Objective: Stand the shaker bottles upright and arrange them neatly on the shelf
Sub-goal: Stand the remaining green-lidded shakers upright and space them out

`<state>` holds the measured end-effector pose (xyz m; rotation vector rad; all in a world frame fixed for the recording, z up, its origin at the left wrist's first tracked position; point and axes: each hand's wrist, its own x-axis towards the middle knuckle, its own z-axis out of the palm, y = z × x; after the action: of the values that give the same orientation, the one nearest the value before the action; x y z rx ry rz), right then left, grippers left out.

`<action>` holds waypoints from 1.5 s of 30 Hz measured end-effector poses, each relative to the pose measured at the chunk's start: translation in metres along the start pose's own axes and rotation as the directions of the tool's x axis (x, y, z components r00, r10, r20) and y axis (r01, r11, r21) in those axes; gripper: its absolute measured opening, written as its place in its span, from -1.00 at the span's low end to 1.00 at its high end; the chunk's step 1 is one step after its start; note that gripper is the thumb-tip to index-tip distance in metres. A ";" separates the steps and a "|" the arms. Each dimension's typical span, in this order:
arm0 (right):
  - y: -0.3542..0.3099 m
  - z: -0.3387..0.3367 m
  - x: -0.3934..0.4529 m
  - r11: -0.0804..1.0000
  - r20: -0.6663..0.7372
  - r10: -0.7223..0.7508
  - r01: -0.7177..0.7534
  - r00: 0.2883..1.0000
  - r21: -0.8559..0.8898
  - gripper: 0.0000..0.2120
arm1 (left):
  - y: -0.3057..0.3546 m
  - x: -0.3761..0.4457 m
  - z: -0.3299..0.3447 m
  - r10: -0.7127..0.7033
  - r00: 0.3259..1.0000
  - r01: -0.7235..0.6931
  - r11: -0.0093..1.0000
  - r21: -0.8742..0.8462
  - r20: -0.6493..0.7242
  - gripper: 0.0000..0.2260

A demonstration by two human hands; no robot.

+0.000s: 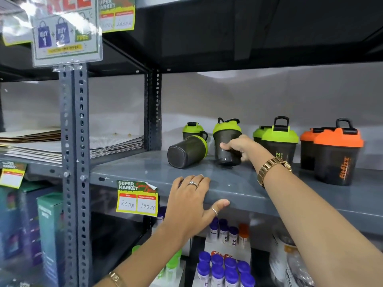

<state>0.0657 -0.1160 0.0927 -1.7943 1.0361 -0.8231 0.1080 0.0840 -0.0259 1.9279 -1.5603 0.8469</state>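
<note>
On the grey shelf [238, 183] one green-lidded dark shaker [187, 151] lies on its side, base toward me. My right hand [240, 147] grips another green-lidded shaker [226, 141], held nearly upright with its base just off the shelf. A third green-lidded shaker [191, 130] stands behind the lying one. Two more green-lidded shakers [278, 141] stand upright to the right. Two orange-lidded shakers [335, 154] stand at the far right. My left hand [192, 201] rests on the shelf's front edge, fingers on top, thumb under the lip.
A slotted steel upright [73, 162] and a rear post [153, 108] bound the shelf on the left. A price tag [137, 198] hangs on the front edge. Stacked paper [83, 146] fills the left bay. Small bottles [224, 270] and boxes [49, 235] sit on lower shelves.
</note>
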 end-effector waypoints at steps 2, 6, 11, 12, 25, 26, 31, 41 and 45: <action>0.002 0.002 -0.003 0.999 0.008 0.006 -0.006 1.000 -0.048 -0.17 | 0.000 0.000 0.000 -0.001 1.000 0.001 1.000 -0.004 0.001 -0.33; 0.007 0.006 -0.009 0.979 0.015 0.019 -0.015 1.000 -0.202 -0.07 | 0.000 -0.001 0.001 0.002 1.000 -0.002 1.000 -0.015 -0.014 -0.35; 0.006 0.004 -0.010 0.987 -0.014 0.007 -0.009 1.000 -0.159 0.14 | 0.000 -0.001 0.003 -0.003 1.000 0.003 1.000 -0.004 0.002 -0.35; 0.005 0.004 -0.010 0.996 -0.036 -0.007 0.004 0.999 -0.091 0.23 | -0.001 -0.001 0.003 -0.001 1.000 0.001 1.000 -0.005 -0.005 -0.34; -0.043 0.015 -0.020 0.572 -0.360 -0.652 0.120 0.668 -0.811 -0.32 | -0.011 -0.002 0.002 -0.001 0.999 -0.002 0.998 -0.057 -0.045 -0.33; -0.045 0.017 -0.017 0.526 -0.351 -0.661 0.075 0.664 -0.847 -0.32 | -0.011 -0.002 0.003 -0.002 0.998 -0.001 0.998 -0.058 -0.056 -0.35; -0.051 0.023 -0.009 0.455 -0.317 -0.623 0.002 0.715 -0.891 -0.39 | -0.012 -0.001 0.006 -0.007 0.997 0.003 0.999 -0.041 -0.077 -0.38; -0.064 0.013 -0.010 0.509 -0.206 -0.480 0.080 0.853 -0.857 -0.70 | -0.012 -0.002 0.006 -0.007 0.995 0.002 0.999 -0.054 -0.097 -0.38; -0.061 -0.006 -0.005 0.532 -0.128 -0.407 0.121 0.904 -0.838 -0.70 | -0.012 -0.002 0.006 -0.010 0.995 0.004 0.998 -0.055 -0.098 -0.38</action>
<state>0.0774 -0.0974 0.1500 -2.7483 1.5412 -0.9011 0.1200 0.0830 -0.0316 1.8241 -1.5030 0.8733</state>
